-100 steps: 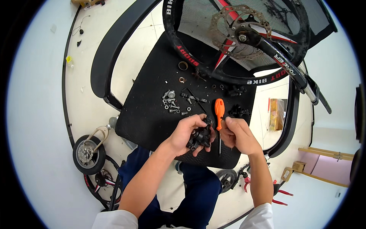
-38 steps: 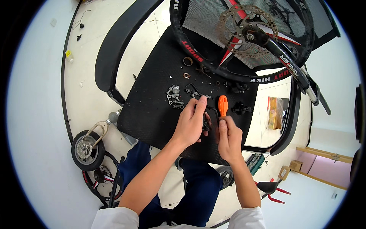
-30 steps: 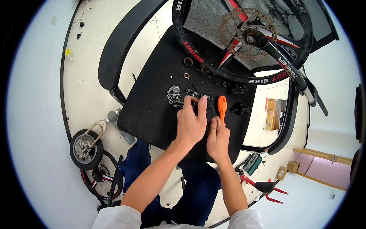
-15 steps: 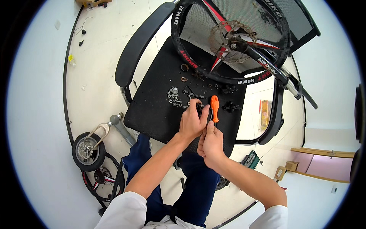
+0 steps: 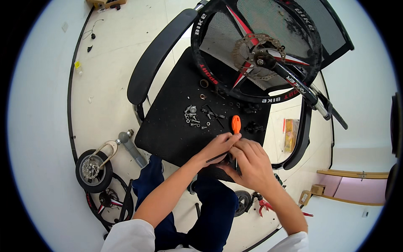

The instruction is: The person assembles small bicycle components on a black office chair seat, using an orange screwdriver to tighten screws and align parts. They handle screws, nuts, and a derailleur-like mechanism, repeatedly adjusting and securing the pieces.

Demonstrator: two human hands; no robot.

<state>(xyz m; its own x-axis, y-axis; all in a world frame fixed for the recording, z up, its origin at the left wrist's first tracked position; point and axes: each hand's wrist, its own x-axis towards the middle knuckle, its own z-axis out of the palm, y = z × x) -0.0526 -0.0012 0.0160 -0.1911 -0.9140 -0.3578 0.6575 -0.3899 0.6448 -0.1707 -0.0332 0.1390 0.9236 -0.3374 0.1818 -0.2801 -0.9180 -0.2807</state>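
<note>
My two hands meet over the front edge of a black chair seat (image 5: pixel 166 130). My left hand (image 5: pixel 219 148) is closed, thumb and fingers pressed around a small dark part mostly hidden between the hands. Bent over it from the right is my right hand (image 5: pixel 254 163), its fingers curled around a thin black rod (image 5: pixel 216 158) whose end sticks out to the left. An orange-handled screwdriver (image 5: pixel 236 123) lies just beyond the fingertips, its shaft running toward me. Bolts and nuts (image 5: pixel 194 116) are scattered on the seat to the left, beside dark metal pieces (image 5: pixel 213 112).
A bicycle wheel (image 5: pixel 268 100) with a disc rotor and fork leans on the chair back. Armrests (image 5: pixel 147 71) flank the seat. More black parts (image 5: pixel 255 127) lie at the seat's right. On the floor at left are a small wheel (image 5: pixel 94 171) and a spoked rim (image 5: pixel 126 201).
Both hands have drawn nearer to me, away from the screwdriver handle. My right hand has turned over, back upward, and the black rod now points left. The view has shifted slightly.
</note>
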